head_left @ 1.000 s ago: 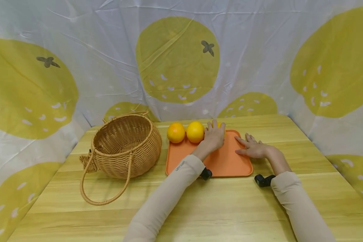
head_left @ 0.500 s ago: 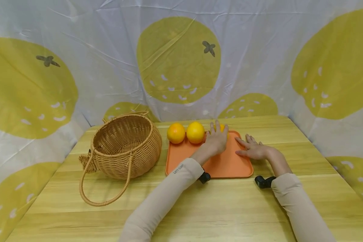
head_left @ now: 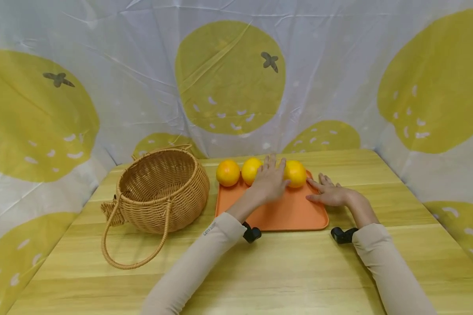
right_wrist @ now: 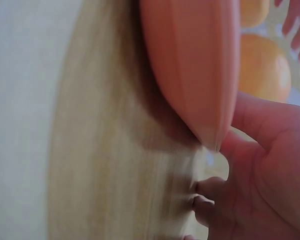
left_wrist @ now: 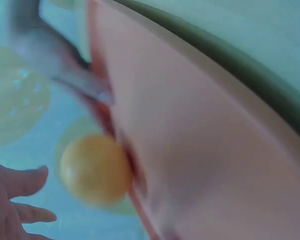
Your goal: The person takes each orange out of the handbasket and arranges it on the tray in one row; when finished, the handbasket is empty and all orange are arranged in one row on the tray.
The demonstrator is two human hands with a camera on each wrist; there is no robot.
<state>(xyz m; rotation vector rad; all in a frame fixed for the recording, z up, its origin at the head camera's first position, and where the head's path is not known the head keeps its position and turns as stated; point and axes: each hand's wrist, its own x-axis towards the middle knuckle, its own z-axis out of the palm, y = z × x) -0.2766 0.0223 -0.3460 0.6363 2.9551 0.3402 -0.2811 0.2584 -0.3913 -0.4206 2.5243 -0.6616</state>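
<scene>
Three oranges sat along the tray's point(head_left: 284, 216) 12 o'clock edge. Left hand point(head_left: 269, 181) hovered with fingers spread, holding nothing, between middle orange point(head_left: 250, 169) and right orange point(head_left: 296, 173). Right hand point(head_left: 331, 193) lay flat on the 3 o'clock rim, likely steadying it. Basket point(head_left: 161, 190) stood at 9 o'clock.

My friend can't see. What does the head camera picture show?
A person's left hand reaches between two of three oranges on an orange tray, while the right hand rests flat on the tray's right edge. A wicker basket sits to the left on the wooden table.
</scene>
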